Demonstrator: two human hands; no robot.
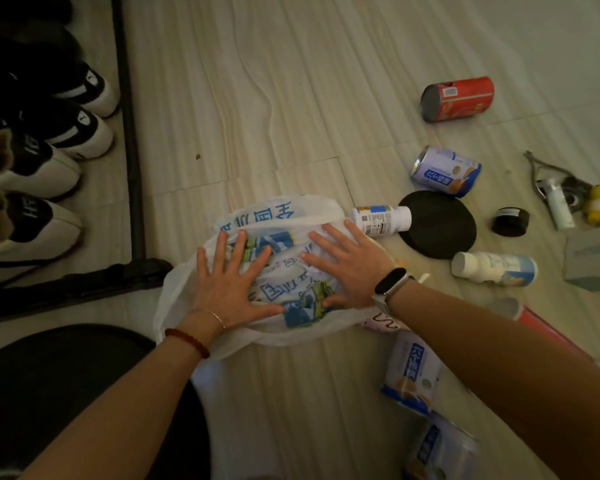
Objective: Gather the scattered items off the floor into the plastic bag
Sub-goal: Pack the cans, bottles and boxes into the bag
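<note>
While both hands [234, 285] [347, 265] press the bag [274, 216] flat — fingers spread wide, holding nothing — its mouth may stay closed to the cans [445, 171].

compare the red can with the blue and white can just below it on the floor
The red can is red and looks larger; the blue and white can looks shorter. The red can lies farther from the plastic bag, the blue and white one nearer the black disc. Both lie on their sides, untouched.
</note>
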